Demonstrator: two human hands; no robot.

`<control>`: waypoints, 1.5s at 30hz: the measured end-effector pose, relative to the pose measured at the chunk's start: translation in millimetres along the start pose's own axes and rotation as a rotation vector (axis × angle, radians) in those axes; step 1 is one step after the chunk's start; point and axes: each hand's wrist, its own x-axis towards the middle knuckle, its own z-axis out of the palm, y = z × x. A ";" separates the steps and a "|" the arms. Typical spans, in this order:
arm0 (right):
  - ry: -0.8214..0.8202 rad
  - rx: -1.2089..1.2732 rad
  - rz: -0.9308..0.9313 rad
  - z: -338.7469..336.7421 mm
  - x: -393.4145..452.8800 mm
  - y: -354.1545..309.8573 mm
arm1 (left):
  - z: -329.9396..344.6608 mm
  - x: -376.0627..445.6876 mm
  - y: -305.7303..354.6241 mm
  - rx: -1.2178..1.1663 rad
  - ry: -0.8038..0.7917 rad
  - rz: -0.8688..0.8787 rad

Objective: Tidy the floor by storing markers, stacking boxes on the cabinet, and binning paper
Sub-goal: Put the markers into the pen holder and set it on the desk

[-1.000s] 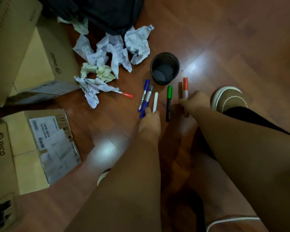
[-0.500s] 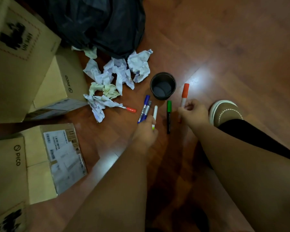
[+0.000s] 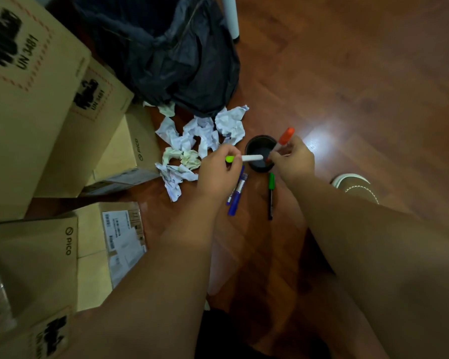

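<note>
The white marker with a lime-green cap [image 3: 244,158] and the orange-capped marker [image 3: 283,139], lifted off the floor since a moment ago, hang pinched by left hand [image 3: 218,174] and right hand [image 3: 293,161] over the round black pen cup [image 3: 260,154] mid-frame, ready to drop.

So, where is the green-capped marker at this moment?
In the head view, the green-capped marker lies on the wooden floor, just below the black cup and right of the two blue markers.

The large cardboard box [image 3: 24,99] reads "UN 3481" inside a red dashed frame. Right of it, a second box [image 3: 96,120] bears the same mark (blurred). "PICO" stands on a smaller box [image 3: 138,146] farther right and on the box [image 3: 36,255] below.
</note>
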 end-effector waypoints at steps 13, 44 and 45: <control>-0.341 -0.371 0.187 16.0 15.2 64.9 | 44.9 14.5 -35.6 0.096 -0.110 -0.233; -0.123 -0.093 -0.163 -28.3 -13.0 7.4 | 23.8 19.8 -3.9 -0.216 0.126 -0.160; -0.096 -0.059 -0.142 -26.7 -8.8 5.3 | 24.0 24.6 -0.1 -0.215 0.146 -0.126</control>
